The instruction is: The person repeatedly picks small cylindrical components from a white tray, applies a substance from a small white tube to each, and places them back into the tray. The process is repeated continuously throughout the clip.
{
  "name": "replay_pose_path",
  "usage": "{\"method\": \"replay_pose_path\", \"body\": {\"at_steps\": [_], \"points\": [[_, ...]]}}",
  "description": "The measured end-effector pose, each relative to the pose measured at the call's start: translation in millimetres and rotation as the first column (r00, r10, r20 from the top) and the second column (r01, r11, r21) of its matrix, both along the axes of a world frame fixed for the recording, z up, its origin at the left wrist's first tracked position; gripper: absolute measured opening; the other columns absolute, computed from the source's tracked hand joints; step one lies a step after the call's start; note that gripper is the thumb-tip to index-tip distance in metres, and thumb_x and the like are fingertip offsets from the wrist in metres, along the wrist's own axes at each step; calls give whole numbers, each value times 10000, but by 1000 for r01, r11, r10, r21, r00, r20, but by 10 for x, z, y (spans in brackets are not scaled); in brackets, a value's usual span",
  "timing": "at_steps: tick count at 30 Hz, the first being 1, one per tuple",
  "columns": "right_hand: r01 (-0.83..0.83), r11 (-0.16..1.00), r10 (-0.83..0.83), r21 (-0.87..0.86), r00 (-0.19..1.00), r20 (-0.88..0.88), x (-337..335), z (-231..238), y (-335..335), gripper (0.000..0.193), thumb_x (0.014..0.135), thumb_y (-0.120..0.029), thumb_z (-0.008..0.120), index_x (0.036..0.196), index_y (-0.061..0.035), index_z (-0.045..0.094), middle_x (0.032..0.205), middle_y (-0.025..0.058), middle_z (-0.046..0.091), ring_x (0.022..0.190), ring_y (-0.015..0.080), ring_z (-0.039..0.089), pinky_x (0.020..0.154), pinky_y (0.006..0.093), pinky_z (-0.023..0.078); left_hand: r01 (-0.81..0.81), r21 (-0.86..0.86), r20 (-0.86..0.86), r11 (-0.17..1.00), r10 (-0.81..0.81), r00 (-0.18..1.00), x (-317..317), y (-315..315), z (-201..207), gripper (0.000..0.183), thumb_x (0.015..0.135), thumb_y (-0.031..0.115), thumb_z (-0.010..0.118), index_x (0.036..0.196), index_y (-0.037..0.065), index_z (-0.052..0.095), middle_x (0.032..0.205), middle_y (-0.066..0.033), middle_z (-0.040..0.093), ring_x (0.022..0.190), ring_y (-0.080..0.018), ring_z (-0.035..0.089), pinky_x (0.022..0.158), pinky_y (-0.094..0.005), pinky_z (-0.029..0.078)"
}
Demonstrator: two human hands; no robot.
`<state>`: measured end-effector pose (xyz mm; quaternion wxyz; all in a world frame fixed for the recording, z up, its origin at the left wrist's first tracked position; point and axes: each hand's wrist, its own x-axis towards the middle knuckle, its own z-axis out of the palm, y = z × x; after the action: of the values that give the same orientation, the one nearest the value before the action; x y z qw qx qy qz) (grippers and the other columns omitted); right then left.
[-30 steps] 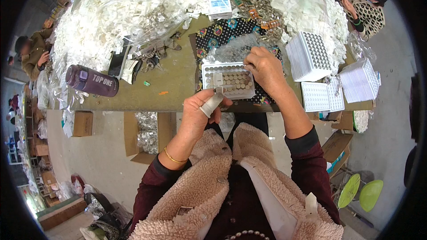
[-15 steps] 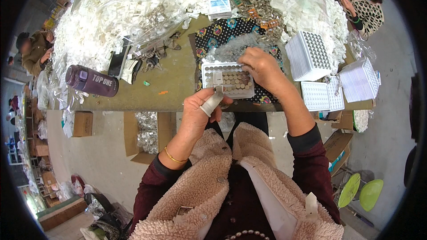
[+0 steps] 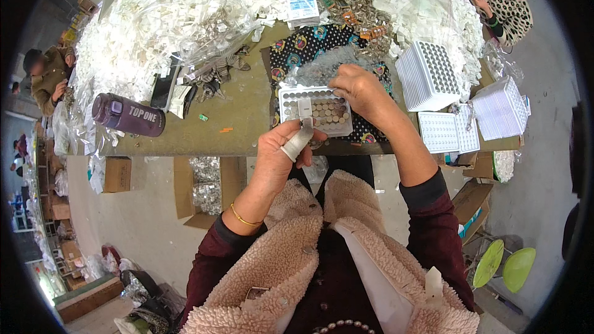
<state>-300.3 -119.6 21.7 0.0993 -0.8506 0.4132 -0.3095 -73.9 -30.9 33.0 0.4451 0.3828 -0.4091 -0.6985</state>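
A white plastic tray (image 3: 286, 91) with rows of small round metal discs (image 3: 326, 110) lies near the table edge. My left hand (image 3: 281, 148) is closed at the tray's near left side, a pale wrapping (image 3: 298, 142) around one of its digits. A small white rectangular piece (image 3: 305, 107) extends from its fingertips over the discs, seemingly pinched there. My right hand (image 3: 362, 89) is closed at the tray's far right corner, fingertips bent together; whatever they hold is hidden. Beneath the tray is a dark patterned cloth (image 3: 281, 55), with crumpled clear plastic (image 3: 325, 68) behind it.
Stacked white trays (image 3: 427, 77) stand to the right, with a flat white tray (image 3: 438, 133) nearer. White pieces (image 3: 142, 31) heap across the back beside metal parts (image 3: 371, 21). A purple bottle (image 3: 128, 114) and phone (image 3: 164, 86) lie left. Two other people sit at far left and far right.
The tray has shifted slightly left in view. My left hand and the white piece have moved slightly right over it. My right hand stays closed at the far corner.
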Motion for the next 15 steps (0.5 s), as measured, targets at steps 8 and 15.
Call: {"method": "replay_pose_path", "body": {"at_steps": [8,15], "points": [[-37,998,34,-56,998,-60,-33,30,33,191,711,41,660,895,0,689,808,120,563,818,315,578,704,394,486,-12,14,14,1000,12,1000,-12,-11,20,235,968,214,615,1037,3,691,918,-79,731,541,-51,560,464,-198,410],[-37,998,37,-52,999,-4,-21,6,41,187,717,47,648,897,0,677,822,114,567,836,313,580,712,389,489,3,23,2,1000,-3,1000,-33,-24,9,212,969,181,601,1044,4,690,925,-79,730,544,-55,563,463,-199,412]]}}
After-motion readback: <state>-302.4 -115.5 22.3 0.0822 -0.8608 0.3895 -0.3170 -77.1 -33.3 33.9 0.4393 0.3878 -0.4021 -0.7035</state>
